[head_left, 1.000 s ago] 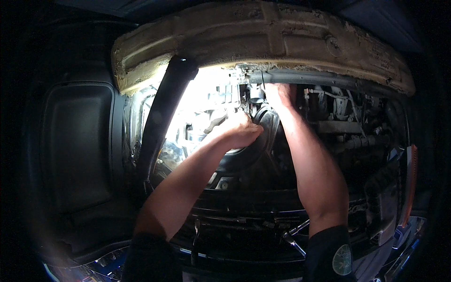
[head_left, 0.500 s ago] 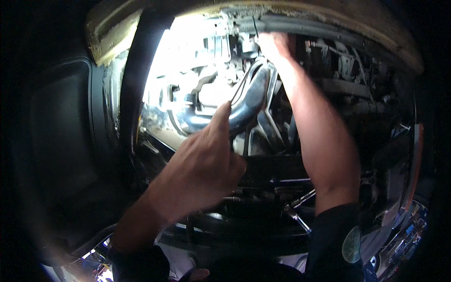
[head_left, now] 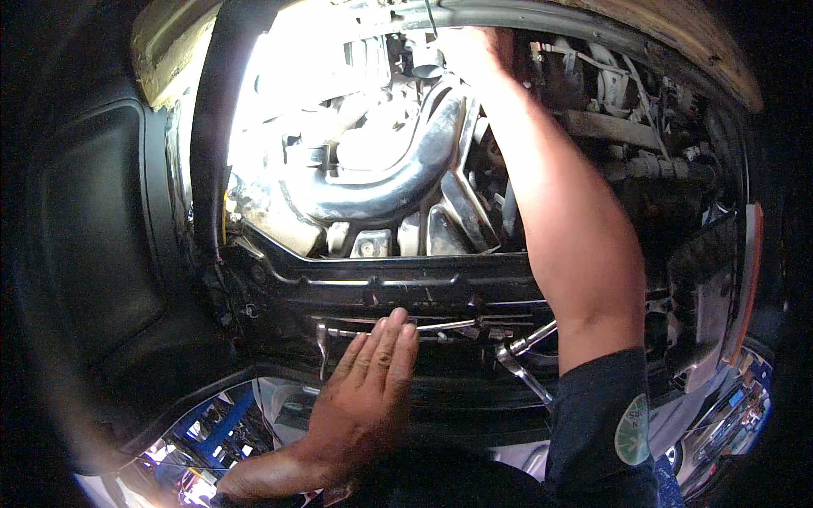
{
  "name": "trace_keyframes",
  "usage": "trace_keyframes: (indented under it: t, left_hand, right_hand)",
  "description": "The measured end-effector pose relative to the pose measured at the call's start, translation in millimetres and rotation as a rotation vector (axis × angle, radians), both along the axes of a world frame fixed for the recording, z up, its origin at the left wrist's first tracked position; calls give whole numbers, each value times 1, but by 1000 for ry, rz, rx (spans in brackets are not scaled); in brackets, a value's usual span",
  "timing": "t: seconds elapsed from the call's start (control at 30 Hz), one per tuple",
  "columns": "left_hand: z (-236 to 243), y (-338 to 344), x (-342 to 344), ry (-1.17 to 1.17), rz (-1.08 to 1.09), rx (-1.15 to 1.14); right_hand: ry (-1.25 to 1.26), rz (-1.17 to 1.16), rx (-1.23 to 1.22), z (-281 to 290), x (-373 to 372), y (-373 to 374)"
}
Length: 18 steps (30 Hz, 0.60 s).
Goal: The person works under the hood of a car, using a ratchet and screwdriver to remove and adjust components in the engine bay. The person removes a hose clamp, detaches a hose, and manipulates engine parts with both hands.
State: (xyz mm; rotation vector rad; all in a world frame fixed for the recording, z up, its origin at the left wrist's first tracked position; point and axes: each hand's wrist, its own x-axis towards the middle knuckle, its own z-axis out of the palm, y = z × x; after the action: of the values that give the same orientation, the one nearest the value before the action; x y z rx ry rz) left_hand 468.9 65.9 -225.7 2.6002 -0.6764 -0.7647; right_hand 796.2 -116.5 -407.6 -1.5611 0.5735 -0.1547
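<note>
My left hand (head_left: 364, 398) is over the black front ledge of an engine bay, its fingers stretched out flat, with nothing visibly held. Just past its fingertips lies a thin metal bar (head_left: 449, 326), and beside it an L-shaped metal tool (head_left: 322, 347). My right arm stretches deep into the bay. At its far side my right hand (head_left: 476, 52) is washed out by light, next to a round metal part (head_left: 428, 63) and a thin dark rod (head_left: 432, 19); its fingers are hidden. Between the arms runs a shiny curved black pipe (head_left: 389, 196).
Near my right forearm, a ratchet wrench (head_left: 523, 377) and a chrome extension (head_left: 535, 337) rest on the ledge (head_left: 381, 292). A dark upright strut (head_left: 213, 135) stands on the left, beside a black panel (head_left: 97, 237). Bright light hides detail at the upper left.
My left hand has drawn back from the curved pipe toward the ledge, going from a pointing index finger to flat, extended fingers. My right hand stays at the far side of the bay.
</note>
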Motion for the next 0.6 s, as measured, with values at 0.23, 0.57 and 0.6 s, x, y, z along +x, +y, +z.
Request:
trace_keyframes:
  t: [0.23, 0.57, 0.6]
  left_hand:
    - [-2, 10, 7, -37, -59, 86]
    - [-42, 15, 142, -153, 503, -269]
    - [-60, 13, 167, -158, 542, -278]
  right_hand:
    - [-212, 169, -200, -36, 19, -9]
    - [-44, 244, -573, -61, 28, -18]
    - [-73, 255, -610, -55, 25, -19]
